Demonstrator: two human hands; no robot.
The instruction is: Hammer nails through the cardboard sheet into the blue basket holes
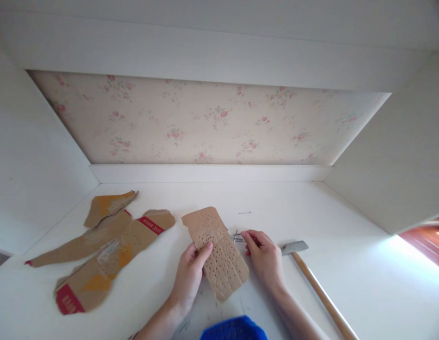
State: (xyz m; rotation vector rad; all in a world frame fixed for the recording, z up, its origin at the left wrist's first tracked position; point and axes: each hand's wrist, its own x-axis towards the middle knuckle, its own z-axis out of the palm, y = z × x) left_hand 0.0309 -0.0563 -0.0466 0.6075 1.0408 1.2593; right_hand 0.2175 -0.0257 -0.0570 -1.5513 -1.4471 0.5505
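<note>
Left hand: My left hand [189, 279] is closed on the card [227, 262], thumb laid over its face, the other fingers mostly out of sight behind it.
Card: It is brown, creased and dotted with small holes, held at a slant in front of me, its top leaning left.
Right hand: My right hand [264, 260] has thumb and forefinger drawn narrow at the nails [236, 237]; I cannot tell whether I have one pinched.
Nails: They lie in a small crossed cluster between the card's right edge and my right fingertips.
Lone nail: One nail [245, 212] lies apart, beyond the cluster.
Hammer: The hammer [319, 289] rests right of my right hand, head away from me.
Scraps: Torn cardboard scraps [88, 244] lie left of the card on the white top [332, 212].
Blue thing: Something blue [235, 330] shows at the bottom edge, partly cut off.
</note>
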